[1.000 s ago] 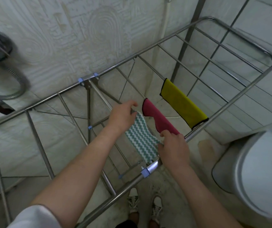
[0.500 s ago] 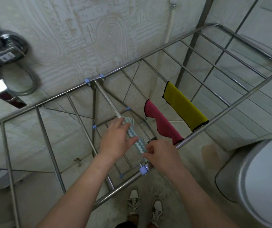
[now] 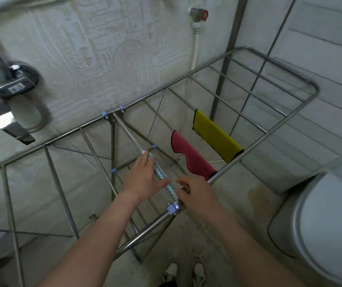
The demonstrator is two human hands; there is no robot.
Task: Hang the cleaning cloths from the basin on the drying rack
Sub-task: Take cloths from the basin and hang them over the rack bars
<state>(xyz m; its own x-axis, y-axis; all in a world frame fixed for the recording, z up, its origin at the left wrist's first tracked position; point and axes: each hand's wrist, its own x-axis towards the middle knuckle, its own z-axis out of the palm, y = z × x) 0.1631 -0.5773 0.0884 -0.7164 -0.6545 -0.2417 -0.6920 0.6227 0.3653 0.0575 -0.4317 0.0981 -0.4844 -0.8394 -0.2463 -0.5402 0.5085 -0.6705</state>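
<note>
**A:** What had changed in that last second?

**B:** A second before, the zigzag cloth (image 3: 160, 173) was held wide between both hands, above the bars. Now it lay folded over the thick middle bar of the drying rack (image 3: 269, 132) and showed only as a narrow teal-and-white strip along the bar.

**A:** And the hands?

**B:** The left hand (image 3: 145, 179) lay against the left side of the cloth, fingers nearly straight along it and the thumb reaching across. It seemed to press, not to grip. The right hand (image 3: 197, 193) was at the near end of the strip with its fingers curled toward it. If they pinched the edge or only touched it, I could not tell.

**A:** What did this mean for the task?

**B:** I judged that this cloth was almost hung and needed only smoothing. The pink cloth (image 3: 195, 160) and the yellow cloth (image 3: 217, 139) already hung on the next bars to the right, each apart from the others. The basin was not in view, so I could not say how many cloths remained.

**A:** And the room?

**B:** It was a small bathroom. There was a pale patterned wall (image 3: 103, 48) behind the rack, a shower fitting (image 3: 19, 83) with its hose on the left, a toilet (image 3: 321, 224) on the right, and a stained concrete floor (image 3: 228, 208) below, where the person's shoes (image 3: 186, 272) showed.
</note>
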